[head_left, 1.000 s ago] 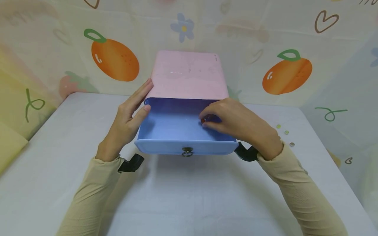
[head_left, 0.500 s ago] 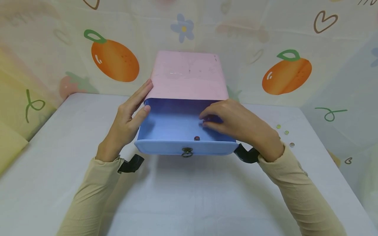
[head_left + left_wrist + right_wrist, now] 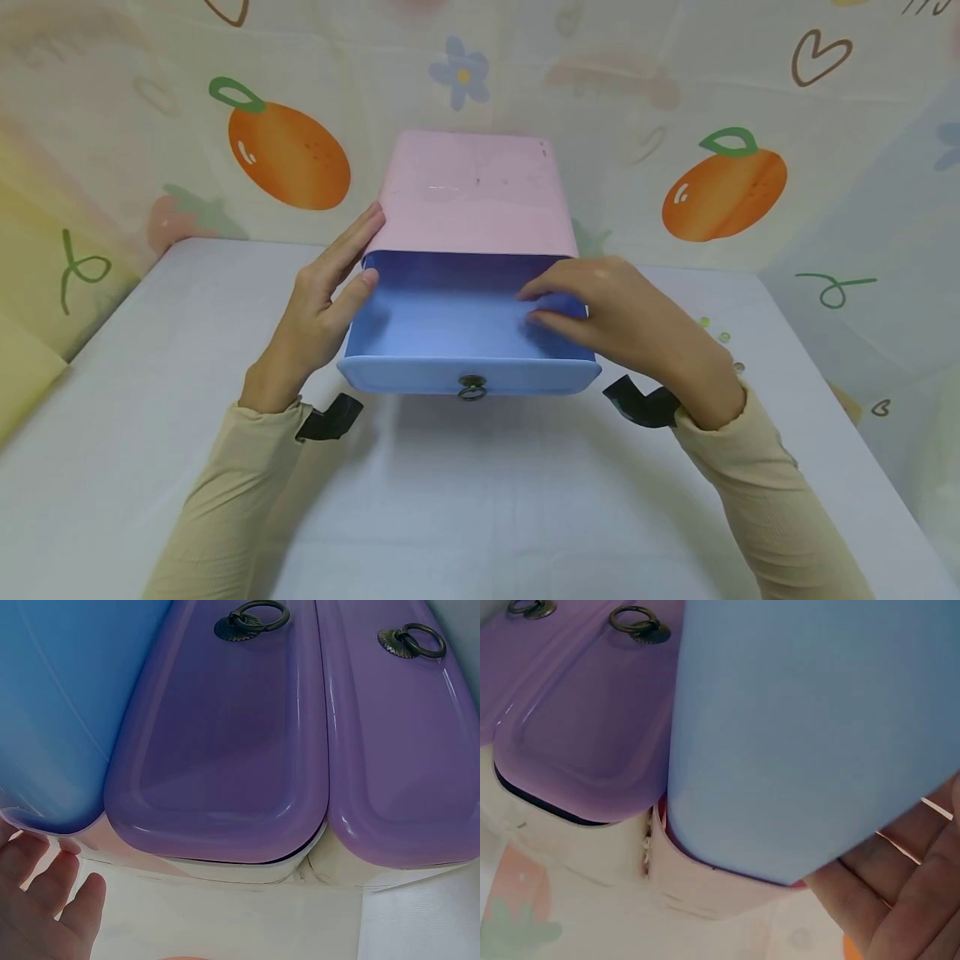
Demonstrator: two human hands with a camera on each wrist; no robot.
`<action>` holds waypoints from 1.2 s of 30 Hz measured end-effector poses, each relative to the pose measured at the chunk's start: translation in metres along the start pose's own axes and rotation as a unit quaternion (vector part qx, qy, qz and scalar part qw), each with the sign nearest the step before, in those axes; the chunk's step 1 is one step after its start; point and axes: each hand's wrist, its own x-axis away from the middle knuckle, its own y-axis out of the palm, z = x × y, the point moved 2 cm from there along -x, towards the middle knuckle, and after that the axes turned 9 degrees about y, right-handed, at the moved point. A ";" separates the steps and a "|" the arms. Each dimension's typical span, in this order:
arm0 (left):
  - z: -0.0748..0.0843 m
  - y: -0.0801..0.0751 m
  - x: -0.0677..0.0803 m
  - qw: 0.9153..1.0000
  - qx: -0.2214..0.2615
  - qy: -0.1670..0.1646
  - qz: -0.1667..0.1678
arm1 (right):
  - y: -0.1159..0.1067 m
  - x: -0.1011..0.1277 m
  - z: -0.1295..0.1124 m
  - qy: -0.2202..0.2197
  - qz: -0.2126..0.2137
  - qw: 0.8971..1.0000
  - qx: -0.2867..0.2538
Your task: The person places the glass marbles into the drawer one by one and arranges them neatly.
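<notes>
head view: bead gone from blue drawer (image 3: 450,321); right hand (image 3: 622,321) shifted right.

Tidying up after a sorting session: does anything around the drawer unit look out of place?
A few small beads lie loose on the table, right of the open blue drawer. Nothing looks damaged or spilled.

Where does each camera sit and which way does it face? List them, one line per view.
Head: above, facing forward and down at the blue drawer pulled out of the pink cabinet; left hand, right hand and sleeves show.
Left wrist: low, facing up at purple drawers; fingertips show.
Right wrist: low, under the blue drawer; palm shows.
Shared: both wrist views see the blue drawer and ring pulls.
</notes>
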 end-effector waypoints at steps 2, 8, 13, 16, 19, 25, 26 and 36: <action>0.000 0.000 0.000 1.000 0.000 0.001 0.000 | -0.001 0.003 0.001 -0.008 0.015 1.000 -0.006; 0.000 0.000 0.000 1.000 0.001 0.003 0.001 | -0.004 0.012 0.003 -0.024 0.057 0.998 -0.018; 0.000 0.000 0.000 1.000 0.000 0.005 0.000 | -0.006 0.020 0.005 -0.024 0.086 0.996 -0.017; 0.000 0.000 0.000 1.000 0.000 0.005 0.000 | -0.008 0.026 0.007 -0.016 0.096 0.995 -0.018; 0.000 0.000 0.000 1.000 0.000 0.004 0.000 | -0.008 0.030 0.009 -0.013 0.105 0.994 -0.022; 0.001 0.000 0.000 1.000 -0.003 0.003 -0.001 | -0.008 0.037 0.011 -0.010 0.130 0.991 -0.028; 0.001 0.000 0.000 1.000 -0.004 0.003 0.000 | -0.008 0.039 0.012 -0.008 0.135 0.990 -0.029; 0.001 0.001 0.001 1.000 0.000 0.005 0.001 | -0.006 0.049 0.019 0.021 0.155 0.987 -0.048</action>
